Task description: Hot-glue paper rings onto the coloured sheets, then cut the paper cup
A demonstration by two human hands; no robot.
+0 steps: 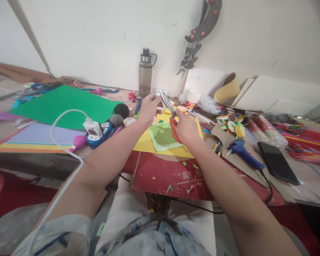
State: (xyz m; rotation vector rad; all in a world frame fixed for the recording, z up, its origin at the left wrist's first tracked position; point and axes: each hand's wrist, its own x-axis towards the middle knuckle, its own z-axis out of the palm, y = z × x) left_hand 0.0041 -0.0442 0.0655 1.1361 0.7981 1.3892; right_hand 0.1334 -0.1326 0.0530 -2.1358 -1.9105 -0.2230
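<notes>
My right hand is closed round the red handles of a pair of scissors, whose metal blades point up and to the left. At the blade tips, my left hand pinches a small whitish piece, too small to make out clearly. Below both hands lies a light green sheet on top of a yellow sheet. A red board underneath carries several small green scraps.
On the left are a large green sheet, stacked coloured paper and a power strip with a white cable. A bottle stands by the wall. At right lie a blue glue gun, a phone and pipe cleaners.
</notes>
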